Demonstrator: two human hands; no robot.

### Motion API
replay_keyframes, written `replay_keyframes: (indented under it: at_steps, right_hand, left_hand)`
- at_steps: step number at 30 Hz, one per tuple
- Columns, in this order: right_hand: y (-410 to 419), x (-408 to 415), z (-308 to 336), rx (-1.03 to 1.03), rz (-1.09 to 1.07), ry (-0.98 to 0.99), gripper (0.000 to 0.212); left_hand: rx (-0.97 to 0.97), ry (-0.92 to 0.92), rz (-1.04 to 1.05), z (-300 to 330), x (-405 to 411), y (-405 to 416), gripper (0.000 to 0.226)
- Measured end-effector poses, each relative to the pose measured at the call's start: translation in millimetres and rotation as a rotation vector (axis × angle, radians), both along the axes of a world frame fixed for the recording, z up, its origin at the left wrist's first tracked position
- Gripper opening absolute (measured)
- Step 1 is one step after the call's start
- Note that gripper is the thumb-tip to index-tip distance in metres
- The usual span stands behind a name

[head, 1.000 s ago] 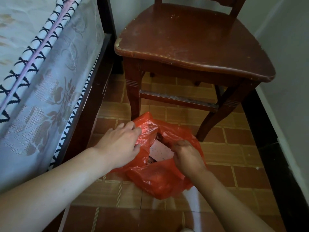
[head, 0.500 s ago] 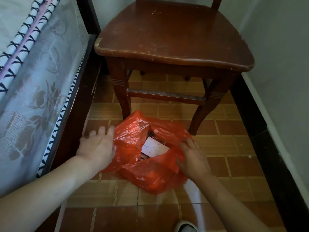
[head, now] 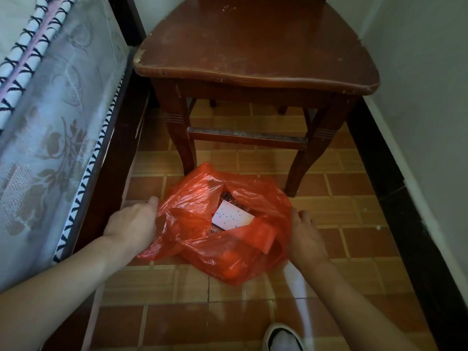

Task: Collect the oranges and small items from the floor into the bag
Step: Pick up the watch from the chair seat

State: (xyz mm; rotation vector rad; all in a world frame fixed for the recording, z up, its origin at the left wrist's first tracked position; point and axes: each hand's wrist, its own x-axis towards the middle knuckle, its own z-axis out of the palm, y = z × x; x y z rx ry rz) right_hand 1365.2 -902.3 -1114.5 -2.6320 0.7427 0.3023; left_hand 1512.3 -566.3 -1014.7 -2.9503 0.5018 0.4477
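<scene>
A red plastic bag [head: 235,254] lies on the tiled floor in front of the chair, its mouth open upward. Inside it I see a white card with blue dots [head: 231,217] and a small dark round item [head: 226,196]; orange shapes bulge through the plastic at the bag's near side. My left hand [head: 133,224] rests at the bag's left edge, fingers apart, holding nothing. My right hand [head: 306,236] sits at the bag's right edge, fingers apart, also holding nothing. No loose oranges show on the floor.
A dark wooden chair [head: 253,46] stands just behind the bag, its front legs flanking it. A bed with a lace cover [head: 50,122] lines the left. A wall with a black skirting [head: 395,198] runs along the right. A white shoe [head: 283,338] shows at the bottom.
Both hands have come out of the bag's mouth and moved apart to its left and right edges. The bag now lies open with the white card showing.
</scene>
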Motion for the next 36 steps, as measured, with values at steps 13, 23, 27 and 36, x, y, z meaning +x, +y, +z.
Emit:
replay_keyframes:
  at_steps: [13,23,27,36]
  right_hand:
    - [7.9,6.1,87.1,0.147,-0.183,-0.191,0.017]
    - [15.8,-42.5,248.7,0.083,-0.181,-0.148,0.025]
    - [24.3,-63.4,318.9,0.118,-0.195,-0.211,0.025]
    - [44.6,-102.7,502.3,0.246,-0.371,-0.288,0.023]
  left_hand:
    - [-0.511,0.034,0.164,40.8,-19.9,-18.9,0.006]
    - [-0.933,0.226,0.387,177.8,-83.9,-44.8,0.01]
    - [-0.975,0.193,0.426,254.2,-95.5,-46.8,0.01]
    - [-0.952,0.181,0.393,431.5,-137.1,-43.5,0.009]
